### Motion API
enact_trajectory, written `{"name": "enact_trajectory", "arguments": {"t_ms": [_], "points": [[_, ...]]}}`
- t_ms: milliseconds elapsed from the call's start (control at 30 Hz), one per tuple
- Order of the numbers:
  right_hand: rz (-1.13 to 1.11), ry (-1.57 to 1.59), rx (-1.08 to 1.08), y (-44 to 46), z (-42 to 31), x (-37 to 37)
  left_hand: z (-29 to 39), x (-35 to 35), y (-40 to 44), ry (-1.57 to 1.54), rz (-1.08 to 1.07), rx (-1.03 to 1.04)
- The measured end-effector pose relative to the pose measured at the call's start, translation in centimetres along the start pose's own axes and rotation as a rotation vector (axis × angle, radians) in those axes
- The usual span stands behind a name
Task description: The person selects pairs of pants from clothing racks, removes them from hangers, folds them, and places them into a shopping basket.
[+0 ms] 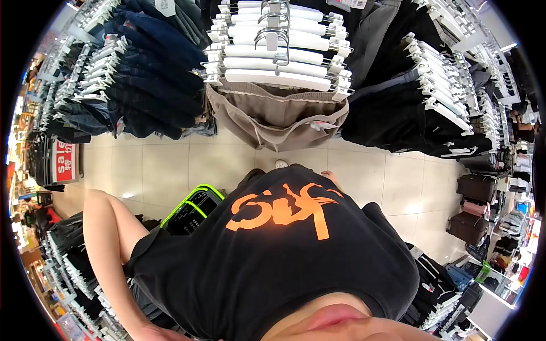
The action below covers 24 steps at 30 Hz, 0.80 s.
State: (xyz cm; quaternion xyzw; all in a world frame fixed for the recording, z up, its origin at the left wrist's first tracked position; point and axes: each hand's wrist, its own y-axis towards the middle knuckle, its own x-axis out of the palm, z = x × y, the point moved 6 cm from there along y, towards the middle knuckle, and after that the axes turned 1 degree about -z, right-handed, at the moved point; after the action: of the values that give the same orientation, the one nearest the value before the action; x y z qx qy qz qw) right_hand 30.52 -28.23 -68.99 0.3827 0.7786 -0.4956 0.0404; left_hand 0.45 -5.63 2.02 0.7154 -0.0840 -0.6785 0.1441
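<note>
My left arm is bent at the left, and part of my left hand (154,333) shows at the bottom edge with its fingers cut off. Beyond the black shirt (318,273) with orange print, a small part of my right hand (331,177) is visible low at my side; its grip is unclear. In front hang taupe trousers (273,116) with a drawstring and gathered waist, clipped to a white hanger (276,78). Neither hand is seen touching them. A black basket (196,211) with lime-green edges is beside my body on the left.
Dark blue jeans (153,74) hang on the left, and black trousers (392,116) on the right. A red sale sign (63,161) stands at the far left. Suitcases (475,188) are at the far right. More clothing racks are behind me on both sides, over a tiled floor (165,162).
</note>
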Motion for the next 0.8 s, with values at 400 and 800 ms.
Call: {"name": "enact_trajectory", "arguments": {"t_ms": [400, 800], "points": [[0.067, 0.036, -0.091, 4.3, 2.5, 2.7, -4.2, -1.5, -9.9, -0.246, 0.454, 0.2], [0.935, 0.582, -0.914, -17.5, -24.8, -16.1, -18.4, 19.0, -29.7, 0.141, 0.889, -1.857]]}}
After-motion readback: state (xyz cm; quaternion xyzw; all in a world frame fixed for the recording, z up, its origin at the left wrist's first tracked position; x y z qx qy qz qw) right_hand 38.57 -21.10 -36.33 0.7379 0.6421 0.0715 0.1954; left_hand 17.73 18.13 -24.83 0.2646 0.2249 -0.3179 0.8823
